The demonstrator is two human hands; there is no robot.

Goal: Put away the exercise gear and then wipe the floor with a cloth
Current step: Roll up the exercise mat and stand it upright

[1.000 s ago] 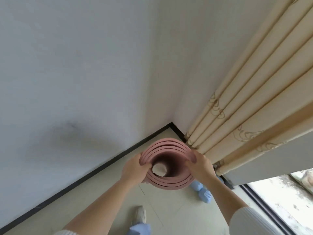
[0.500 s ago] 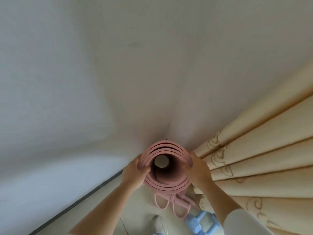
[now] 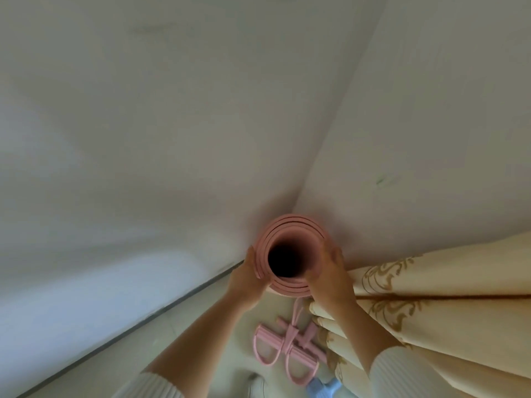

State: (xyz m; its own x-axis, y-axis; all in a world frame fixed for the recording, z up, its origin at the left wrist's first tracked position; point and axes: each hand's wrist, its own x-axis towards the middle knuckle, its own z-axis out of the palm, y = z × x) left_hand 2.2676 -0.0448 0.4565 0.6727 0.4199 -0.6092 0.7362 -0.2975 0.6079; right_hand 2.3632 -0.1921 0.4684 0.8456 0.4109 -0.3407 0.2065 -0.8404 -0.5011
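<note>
Head view, looking steeply down: one rolled pink mat [image 3: 289, 289] stands on end at lower centre of the frame, in the corner where two pale walls [image 3: 172, 139] meet, its dark hollow core facing the camera. Two hands grip it. The left hand [image 3: 246, 280] clasps its left side, and the right hand [image 3: 330, 273] clasps its right side, fingers [image 3: 335, 255] curled round the outer layer. Below the mat, one pink pull-rope exerciser [image 3: 275, 346] with two loop handles lies on the floor [image 3: 201, 326]. One cream curtain [image 3: 445, 320] with a gold scroll pattern fills the lower right. One blue object [image 3: 324, 389], too blurred to identify, sits at the bottom edge.
</note>
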